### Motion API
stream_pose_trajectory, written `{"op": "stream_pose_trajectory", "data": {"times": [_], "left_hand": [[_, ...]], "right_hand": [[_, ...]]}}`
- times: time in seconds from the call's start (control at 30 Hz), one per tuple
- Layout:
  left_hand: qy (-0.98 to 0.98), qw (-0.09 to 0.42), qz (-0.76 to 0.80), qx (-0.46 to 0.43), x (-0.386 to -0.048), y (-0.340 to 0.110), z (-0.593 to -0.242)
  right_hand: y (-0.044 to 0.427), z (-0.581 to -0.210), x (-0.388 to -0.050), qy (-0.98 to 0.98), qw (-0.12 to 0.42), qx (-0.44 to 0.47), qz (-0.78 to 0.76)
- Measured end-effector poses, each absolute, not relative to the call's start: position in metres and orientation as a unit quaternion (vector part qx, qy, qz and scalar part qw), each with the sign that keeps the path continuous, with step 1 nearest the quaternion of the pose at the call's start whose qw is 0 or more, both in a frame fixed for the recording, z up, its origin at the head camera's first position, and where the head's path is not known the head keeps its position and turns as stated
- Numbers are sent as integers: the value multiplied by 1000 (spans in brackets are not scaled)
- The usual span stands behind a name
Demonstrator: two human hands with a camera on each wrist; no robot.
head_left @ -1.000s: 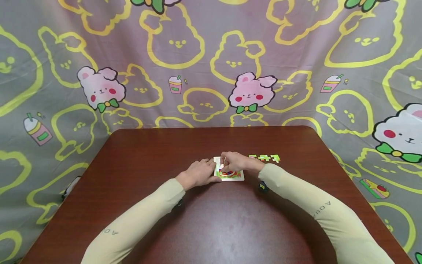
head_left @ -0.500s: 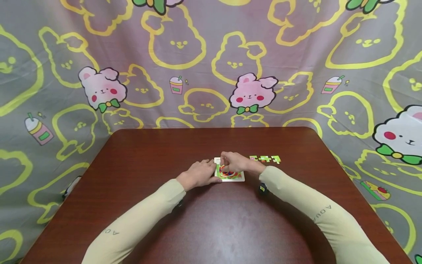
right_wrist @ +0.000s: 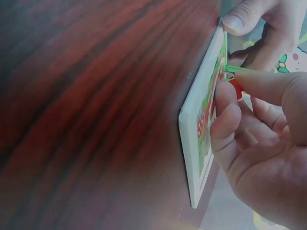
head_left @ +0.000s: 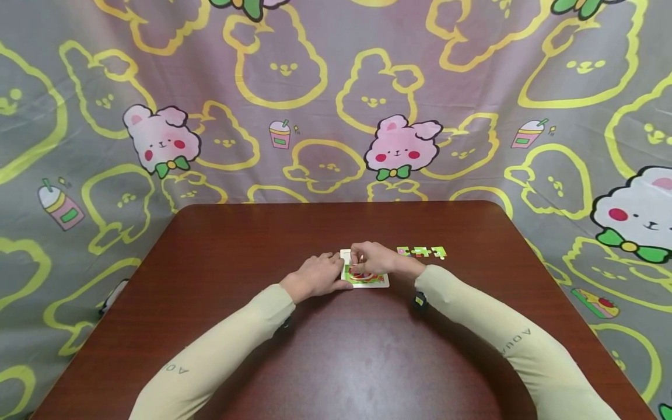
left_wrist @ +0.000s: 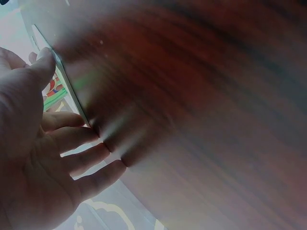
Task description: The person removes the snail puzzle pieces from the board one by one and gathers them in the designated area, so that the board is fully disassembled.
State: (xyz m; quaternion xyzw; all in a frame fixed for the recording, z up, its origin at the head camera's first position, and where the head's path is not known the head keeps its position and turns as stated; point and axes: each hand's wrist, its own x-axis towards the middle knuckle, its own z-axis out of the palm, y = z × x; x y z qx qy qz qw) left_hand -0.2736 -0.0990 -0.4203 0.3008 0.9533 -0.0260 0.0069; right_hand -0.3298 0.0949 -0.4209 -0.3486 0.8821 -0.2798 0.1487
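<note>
A white-rimmed picture puzzle board lies flat on the table, printed in green and red. At its left edge rests my left hand, fingers extended along the frame, with the thumb at the near corner. My right hand is over the board and pinches a small puzzle piece between thumb and fingers. Red and green show on that piece in the right wrist view; its full shape is hidden by the fingers. Part of the board's picture is covered by the right hand.
Several loose puzzle pieces lie in a row on the brown table, just right of the board and beyond the right wrist. A patterned curtain hangs behind the table and along both sides.
My right hand stays over the board, its fingers shifting slightly with the puzzle piece. The left hand keeps its place at the board's edge.
</note>
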Motion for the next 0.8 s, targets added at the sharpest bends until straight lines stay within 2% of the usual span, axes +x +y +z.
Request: {"op": "stream_pose_trajectory", "data": {"times": [0.8], "left_hand": [[953, 11, -25, 302, -275, -99, -422]], "right_hand": [[89, -418, -329, 886, 170, -365, -230]]}}
